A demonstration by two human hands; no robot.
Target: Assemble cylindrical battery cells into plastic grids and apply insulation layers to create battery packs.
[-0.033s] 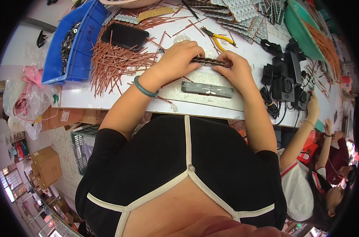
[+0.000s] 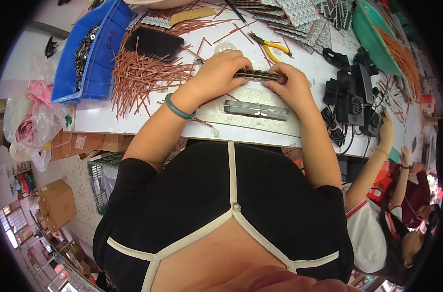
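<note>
Between my two hands, over the work table, is a short stack of narrow dark brown strips (image 2: 256, 75) with notched, layered edges. My left hand (image 2: 225, 70) is closed on its left end, and my right hand (image 2: 292, 85) pinches the right end between thumb and fingers. Just below lies a grey metal bar-shaped fixture (image 2: 255, 110) on a flat silvery plate (image 2: 221, 121). Beyond my hands rest yellow-handled pliers (image 2: 275, 47). Many thin reddish-brown strips (image 2: 143, 82) are heaped beside my left forearm. My fingers hide both ends of the stack.
A blue bin (image 2: 97, 53) of small dark metal parts stands at the left, near a black phone-like slab (image 2: 154, 44) on the strips. Patterned boards (image 2: 299, 22) are piled at the back. Black adapters with cables (image 2: 348, 95) and a green basin (image 2: 370, 34) sit right, beside co-workers.
The stack of strips looks tipped very slightly, showing a little more of its layered side. Both hands stay in the same place with the same grip.
</note>
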